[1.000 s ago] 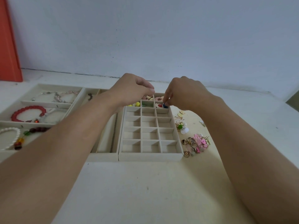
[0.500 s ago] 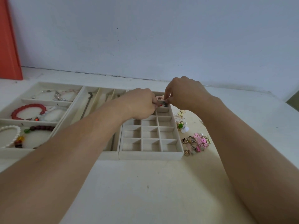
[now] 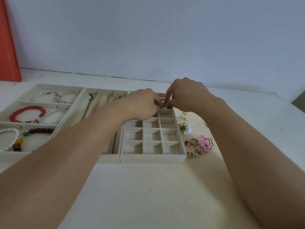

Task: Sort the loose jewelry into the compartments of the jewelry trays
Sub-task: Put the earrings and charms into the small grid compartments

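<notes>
A cream grid tray (image 3: 152, 157) with several small square compartments lies in the middle of the table. Over its far right corner my left hand (image 3: 143, 104) and my right hand (image 3: 186, 95) meet fingertip to fingertip. Between them they pinch a small dark and red piece of jewelry (image 3: 165, 106); my fingers hide most of it. The near compartments hold nothing. Right of the tray lies a loose pile of gold rings with a pink flower piece (image 3: 200, 144), and beyond it a green and white earring (image 3: 184, 128).
A long-slot tray (image 3: 99, 96) holding a dark chain adjoins the grid tray's left side. At far left, a bracelet tray (image 3: 21, 123) holds a red bead bracelet (image 3: 27, 114), a pearl one and a dark bead one. An orange panel (image 3: 9, 43) stands at the back left.
My left hand moved down and right from above the grid tray's far row to meet my right hand at the far right corner. The right hand stayed nearly in place.
</notes>
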Tool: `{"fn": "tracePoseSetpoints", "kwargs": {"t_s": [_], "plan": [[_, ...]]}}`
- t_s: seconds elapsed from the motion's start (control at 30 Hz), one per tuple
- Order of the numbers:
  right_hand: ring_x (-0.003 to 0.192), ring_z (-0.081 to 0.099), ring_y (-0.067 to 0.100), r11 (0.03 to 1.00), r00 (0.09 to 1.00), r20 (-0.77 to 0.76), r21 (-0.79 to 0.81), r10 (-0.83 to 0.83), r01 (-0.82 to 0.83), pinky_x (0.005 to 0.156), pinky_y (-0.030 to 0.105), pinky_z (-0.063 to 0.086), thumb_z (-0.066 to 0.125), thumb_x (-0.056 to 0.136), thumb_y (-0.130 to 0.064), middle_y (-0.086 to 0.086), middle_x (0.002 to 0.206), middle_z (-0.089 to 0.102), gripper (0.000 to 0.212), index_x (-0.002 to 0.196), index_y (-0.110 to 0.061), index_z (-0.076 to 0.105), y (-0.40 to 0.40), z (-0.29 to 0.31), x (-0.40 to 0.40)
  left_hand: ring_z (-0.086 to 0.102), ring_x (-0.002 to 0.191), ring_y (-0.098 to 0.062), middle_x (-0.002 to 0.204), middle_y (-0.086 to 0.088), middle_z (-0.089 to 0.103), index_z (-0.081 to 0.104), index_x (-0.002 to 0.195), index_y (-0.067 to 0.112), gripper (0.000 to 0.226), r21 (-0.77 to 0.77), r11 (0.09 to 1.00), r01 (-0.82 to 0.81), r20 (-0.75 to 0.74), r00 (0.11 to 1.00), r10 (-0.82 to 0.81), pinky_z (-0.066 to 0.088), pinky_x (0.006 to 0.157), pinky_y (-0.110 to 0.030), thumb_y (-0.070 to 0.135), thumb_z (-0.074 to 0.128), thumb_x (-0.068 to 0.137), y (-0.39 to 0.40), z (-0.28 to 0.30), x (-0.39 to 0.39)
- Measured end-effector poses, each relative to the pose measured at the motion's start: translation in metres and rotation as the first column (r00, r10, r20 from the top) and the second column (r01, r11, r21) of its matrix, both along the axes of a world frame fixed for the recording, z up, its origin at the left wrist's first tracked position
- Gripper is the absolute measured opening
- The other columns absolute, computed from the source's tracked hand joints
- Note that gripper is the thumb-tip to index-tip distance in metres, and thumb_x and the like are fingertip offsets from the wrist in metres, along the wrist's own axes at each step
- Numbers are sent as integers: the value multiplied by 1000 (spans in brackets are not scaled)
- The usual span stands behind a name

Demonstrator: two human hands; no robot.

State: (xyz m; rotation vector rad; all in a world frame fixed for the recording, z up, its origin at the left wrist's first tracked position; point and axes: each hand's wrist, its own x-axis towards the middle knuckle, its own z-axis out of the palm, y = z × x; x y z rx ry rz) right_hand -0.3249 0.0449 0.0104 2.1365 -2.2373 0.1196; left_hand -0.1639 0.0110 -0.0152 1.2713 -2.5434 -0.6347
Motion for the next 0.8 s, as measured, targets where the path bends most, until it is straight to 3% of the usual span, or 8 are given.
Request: {"fn": "tracePoseSetpoints", "kwargs": {"t_s": [0.17, 0.27, 0.43, 0.53, 0.7, 0.8], "plan": [[90, 67, 23, 1000, 1000, -4, 27, -5, 5, 77, 34, 53, 72, 84, -27, -3, 98, 71, 14, 94, -36, 77, 2, 2, 2, 48, 71, 0, 87, 13, 54, 70, 113, 32, 23, 34, 999, -18, -15, 1000, 18, 31, 52, -11, 22, 52, 102, 1, -1, -2], [94, 66, 22, 1000, 1000, 20, 27, -5, 4, 78, 35, 52, 71, 89, -38, -3, 103, 69, 11, 98, -35, 76, 0, 2, 1, 47, 66, 0, 79, 17, 49, 69, 112, 30, 21, 32, 999, -34, -11, 999, 35, 30, 45, -11, 24, 52, 102, 1, -2, -3], [92, 66, 22, 999, 1000, 24, 35, -10, 10, 73, 32, 48, 73, 88, -38, -3, 101, 70, 8, 95, -35, 76, -3, -1, -1, 49, 69, -3, 82, 12, 51, 69, 112, 28, 19, 42, 998, -38, -9, 999, 39, 31, 52, -16, 24, 54, 101, 2, -2, -3], [90, 67, 21, 999, 999, 51, 51, -13, 10, 73, 33, 52, 73, 87, -37, -4, 98, 72, 8, 94, -35, 78, -3, 0, -3, 53, 80, -12, 97, 6, 57, 70, 113, 28, 20, 43, 998, -35, -14, 999, 36, 34, 55, -16, 24, 54, 101, 3, -1, -2], [89, 67, 20, 1000, 998, 61, 25, -17, 15, 72, 32, 51, 72, 88, -34, -6, 96, 72, 9, 94, -37, 78, -3, 2, -5, 49, 73, -7, 83, 11, 49, 69, 114, 27, 20, 34, 998, -43, -13, 999, 44, 32, 55, -17, 23, 55, 101, 2, -3, -3], [90, 67, 20, 1000, 998, 58, -1, -29, 29, 74, 32, 50, 69, 90, -30, -6, 98, 71, 12, 94, -38, 76, -2, 5, -7, 51, 74, -7, 85, 11, 51, 68, 115, 27, 19, 48, 998, -48, -30, 998, 49, 33, 55, -18, 22, 55, 101, 3, -3, -3]]}}
